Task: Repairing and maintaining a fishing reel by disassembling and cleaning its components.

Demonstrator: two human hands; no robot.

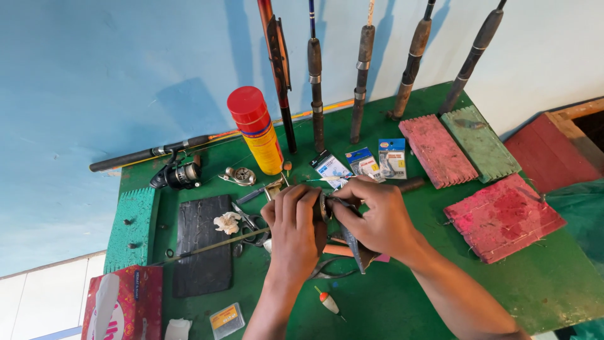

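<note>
Left hand (294, 228) and right hand (371, 217) both grasping a small metal reel part (326, 205) — above green table (409, 302), yellow spray can (258, 130) far left, fishing float (328, 303) near.

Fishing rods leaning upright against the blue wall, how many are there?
5. They stand in a row behind the green table: a reddish one by the spray can, then four with dark grips. A sixth rod lies flat at left.

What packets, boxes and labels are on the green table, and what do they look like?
Three small flat packets: behind the hands, blue-and-white.
Spray can: left of them, yellow, red cap, blue-and-red label band.
Tissue box: front left corner, pink-red.
Small clear box: beside it, yellow label.
</note>
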